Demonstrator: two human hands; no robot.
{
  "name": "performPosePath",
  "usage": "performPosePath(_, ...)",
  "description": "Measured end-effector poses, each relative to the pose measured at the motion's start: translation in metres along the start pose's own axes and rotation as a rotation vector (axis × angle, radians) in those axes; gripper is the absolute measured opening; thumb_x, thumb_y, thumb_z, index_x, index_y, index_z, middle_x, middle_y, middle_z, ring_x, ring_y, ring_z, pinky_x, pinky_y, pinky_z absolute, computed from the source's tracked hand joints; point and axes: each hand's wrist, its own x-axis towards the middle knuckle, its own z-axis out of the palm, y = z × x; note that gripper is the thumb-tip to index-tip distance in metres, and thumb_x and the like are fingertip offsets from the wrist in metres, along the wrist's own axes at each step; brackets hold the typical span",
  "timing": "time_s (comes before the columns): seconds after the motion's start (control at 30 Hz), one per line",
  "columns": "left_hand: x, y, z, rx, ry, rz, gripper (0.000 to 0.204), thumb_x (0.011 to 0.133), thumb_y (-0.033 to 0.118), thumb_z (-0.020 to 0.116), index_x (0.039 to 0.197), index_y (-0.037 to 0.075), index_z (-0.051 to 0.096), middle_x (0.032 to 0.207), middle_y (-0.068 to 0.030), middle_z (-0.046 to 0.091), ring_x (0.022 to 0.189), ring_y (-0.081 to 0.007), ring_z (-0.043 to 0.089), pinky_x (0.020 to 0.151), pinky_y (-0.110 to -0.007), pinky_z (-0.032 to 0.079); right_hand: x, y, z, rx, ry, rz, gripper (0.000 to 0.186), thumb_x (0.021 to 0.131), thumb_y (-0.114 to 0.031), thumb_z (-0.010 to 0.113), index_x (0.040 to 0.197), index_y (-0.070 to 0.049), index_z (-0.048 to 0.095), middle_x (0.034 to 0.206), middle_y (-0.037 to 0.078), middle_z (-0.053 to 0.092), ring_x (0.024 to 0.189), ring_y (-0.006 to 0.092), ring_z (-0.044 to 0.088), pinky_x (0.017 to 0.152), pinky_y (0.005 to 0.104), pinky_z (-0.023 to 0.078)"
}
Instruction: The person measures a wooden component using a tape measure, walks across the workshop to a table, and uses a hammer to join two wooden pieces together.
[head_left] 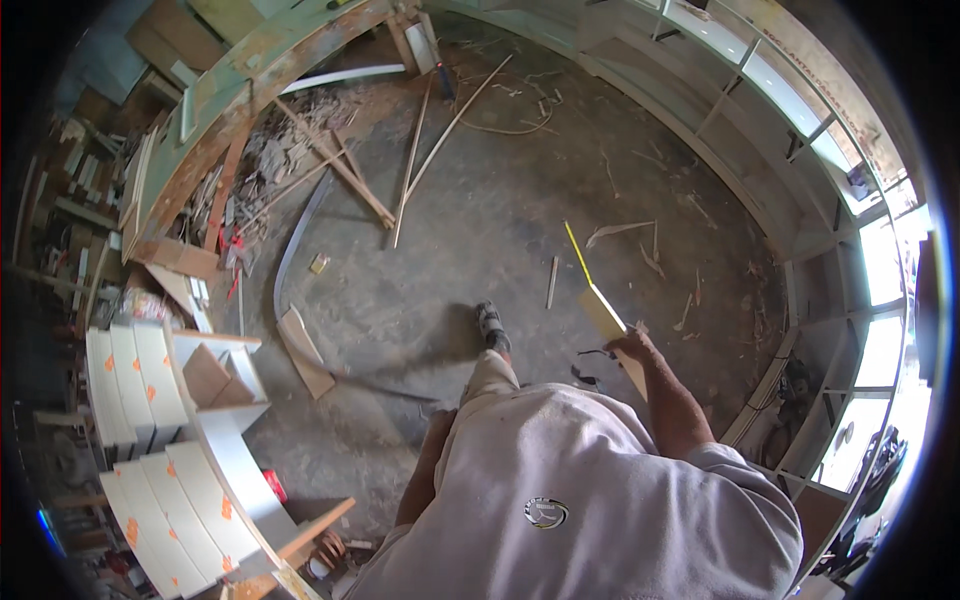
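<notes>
My right hand [633, 343] is closed around a pale, narrow board [603, 314], held out to the right of my body. A yellow strip [577, 250], like a tape measure or folding rule, extends from the board's far end; I cannot tell how it is held. At my left hip, my left hand [441, 418] hangs low beside the thigh, its fingers too unclear to read. A dark thin strip [385, 388] runs on the floor toward that hand; whether they touch is unclear. One shoe [490, 325] shows ahead on the concrete floor.
Pale stacked cabinet panels [170, 510] stand at the left. A worn workbench [265, 85] is at the far left, with wood scraps [290, 160] beneath. Long wooden strips [430, 160] and a curved strip [292, 255] lie on the floor. White shelving frames [815, 240] line the right.
</notes>
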Motion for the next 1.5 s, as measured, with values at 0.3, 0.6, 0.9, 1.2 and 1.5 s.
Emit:
performPosePath(0.3, 0.202, 0.027, -0.123, -0.334, -0.122, -0.581, 0.023, 0.089, 0.027, 0.062, 0.093, 0.005, 0.066, 0.072, -0.0171, 0.069, 0.056, -0.0293, 0.067, 0.052, -0.042, 0.053, 0.102, 0.012, 0.01, -0.107, 0.066, 0.265, 0.034, 0.069, -0.022, 0.084, 0.098, -0.007, 0.074, 0.086, 0.009, 0.074, 0.075, 0.0204, 0.07, 0.069, 0.0398, 0.058)
performPosePath(0.6, 0.426, 0.24, -0.307, -0.359, -0.039, -0.099, 0.034, 0.093, 0.033, 0.065, 0.082, 0.001, 0.063, 0.062, -0.0072, 0.062, 0.05, -0.0167, 0.061, 0.046, -0.032, 0.049, 0.149, -0.057, -0.006, 0.239, 0.067, 0.468, 0.038, 0.069, -0.024, 0.085, 0.101, -0.007, 0.074, 0.086, 0.008, 0.074, 0.076, 0.0211, 0.07, 0.072, 0.0399, 0.058)
performPosePath(0.9, 0.571, 0.422, -0.318, -0.333, -0.17, 0.015, 0.036, 0.095, 0.034, 0.062, 0.082, 0.001, 0.061, 0.066, -0.0072, 0.062, 0.051, -0.0157, 0.06, 0.048, -0.033, 0.049, 0.308, -0.115, -0.04, 0.393, 0.128, 0.489, 0.042, 0.068, -0.026, 0.085, 0.104, -0.006, 0.074, 0.087, 0.008, 0.075, 0.077, 0.0217, 0.071, 0.074, 0.0399, 0.057)
performPosePath(1.2, 0.678, 0.468, -0.319, -0.056, -0.239, -0.137, 0.033, 0.094, 0.034, 0.059, 0.082, 0.003, 0.062, 0.066, -0.0081, 0.062, 0.053, -0.0205, 0.062, 0.048, -0.037, 0.049, 0.485, -0.319, -0.262, 0.248, -0.055, 0.332, 0.05, 0.068, -0.033, 0.083, 0.11, -0.009, 0.073, 0.092, 0.012, 0.074, 0.081, 0.026, 0.071, 0.073, 0.0408, 0.057)
performPosePath(1.5, 0.791, 0.624, -0.328, -0.091, -0.283, -0.1, 0.03, 0.093, 0.032, 0.059, 0.082, 0.004, 0.063, 0.064, -0.0078, 0.06, 0.053, -0.0218, 0.061, 0.05, -0.04, 0.049, 0.646, -0.454, -0.392, -0.168, 0.201, 0.089, 0.076, 0.063, -0.049, 0.082, 0.126, -0.011, 0.064, 0.12, 0.017, 0.068, 0.114, 0.0338, 0.063, 0.095, 0.0423, 0.051)
